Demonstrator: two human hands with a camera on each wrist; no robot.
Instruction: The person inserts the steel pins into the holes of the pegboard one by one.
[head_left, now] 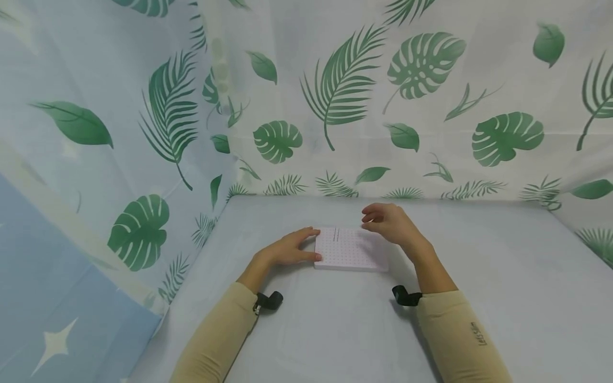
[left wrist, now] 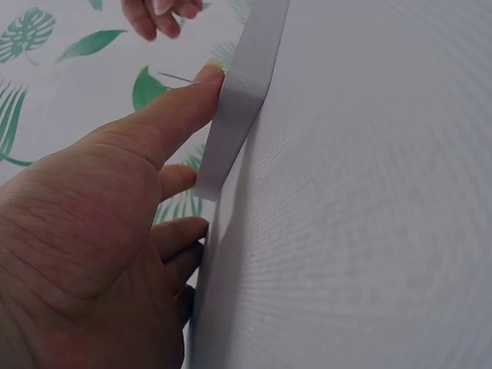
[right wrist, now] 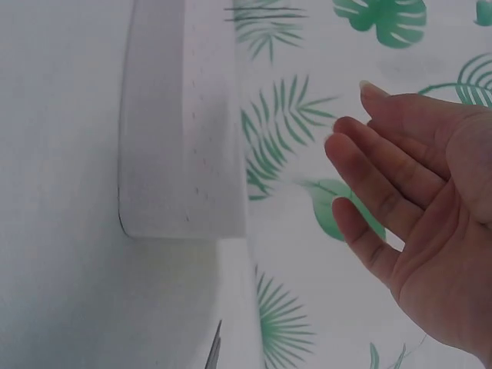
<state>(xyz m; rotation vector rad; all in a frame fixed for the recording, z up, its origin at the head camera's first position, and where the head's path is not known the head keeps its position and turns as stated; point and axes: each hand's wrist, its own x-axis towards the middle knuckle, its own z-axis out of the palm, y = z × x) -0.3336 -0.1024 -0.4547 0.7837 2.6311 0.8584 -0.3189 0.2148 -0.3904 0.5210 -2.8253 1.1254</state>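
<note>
Left grip (head_left: 289, 249), wide, touches the board (head_left: 351, 252) beside it, probably light, stiff, best held by edges; right grip (head_left: 390, 223) empty.

Looks forward and down from the head, well back, with the dotted board (head_left: 351, 252) at 5 o'clock; from each wrist, looks low and close, sharing that board at 12 o'clock (left), 11 (right).

One short line of dark lettering (head_left: 478, 334) stood on the right sleeve (head_left: 455, 327), on the side toward the worktop's (head_left: 345, 330) right edge; it seemed to begin "Less", the rest too small and blurred to read.
</note>
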